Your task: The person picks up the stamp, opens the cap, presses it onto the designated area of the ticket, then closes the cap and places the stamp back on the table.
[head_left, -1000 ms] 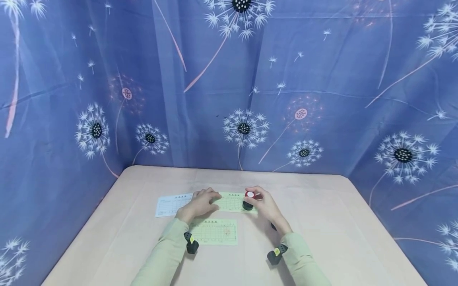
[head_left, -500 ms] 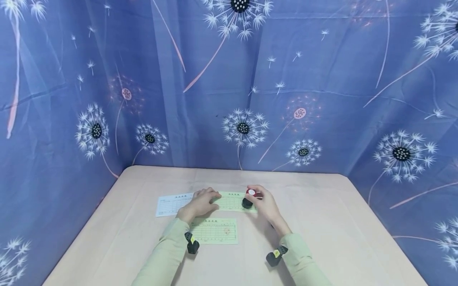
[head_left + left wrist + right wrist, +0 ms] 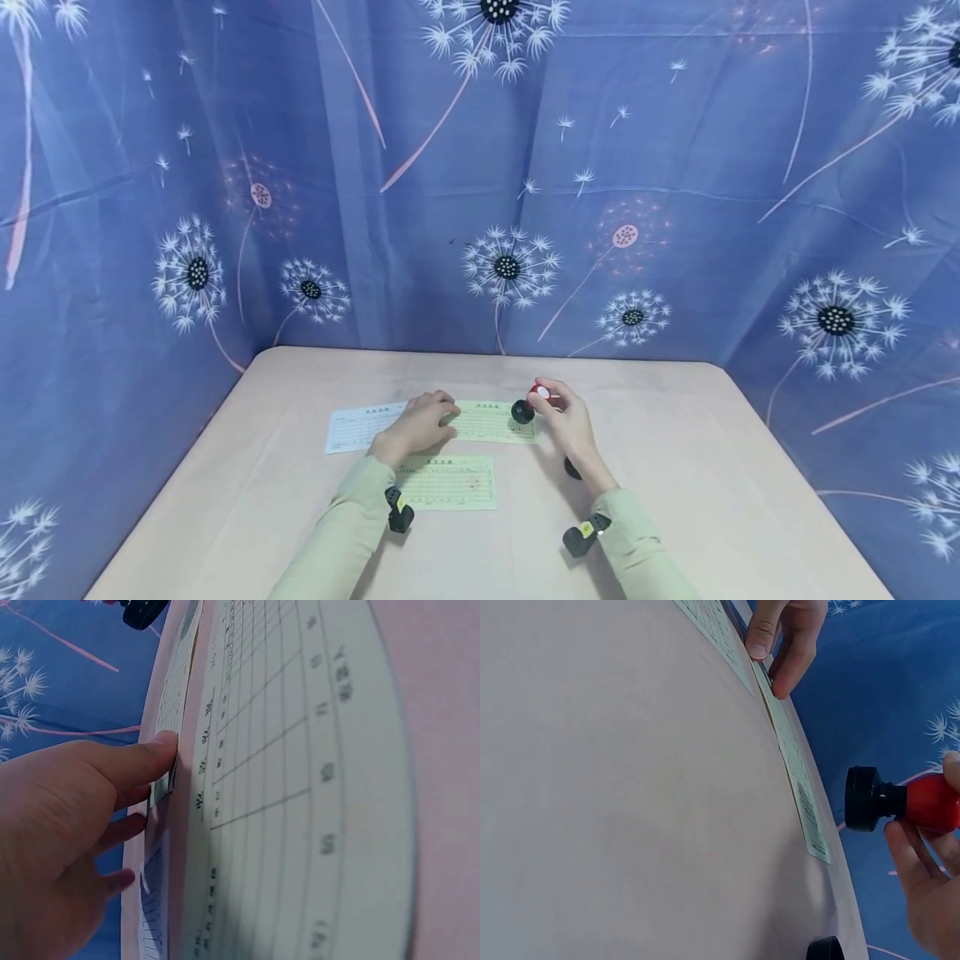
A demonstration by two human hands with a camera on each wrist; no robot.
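My right hand [image 3: 572,427] grips a stamp [image 3: 864,799] by its red knob, with the black round base tilted and raised off the paper. Below it lies the far green form slip [image 3: 483,423], a faint mark near its right end. My left hand [image 3: 417,428] touches the left end of that slip, its thumb pressing the edge in the left wrist view. A blue form slip [image 3: 360,429] lies partly under the left hand. Closer to me, a second green slip [image 3: 450,492] bears a reddish round stamp mark; the left forearm covers its left end.
A small black round object [image 3: 572,468] sits on the table under my right wrist, partly hidden; its edge shows in the right wrist view. The pale tabletop [image 3: 690,483] spreads to the right. A blue dandelion-print curtain [image 3: 420,250] hangs behind and at both sides.
The stamp has risen off the far green slip and tipped, moving slightly back and right with my right hand. My left hand has stayed in place on the slip.
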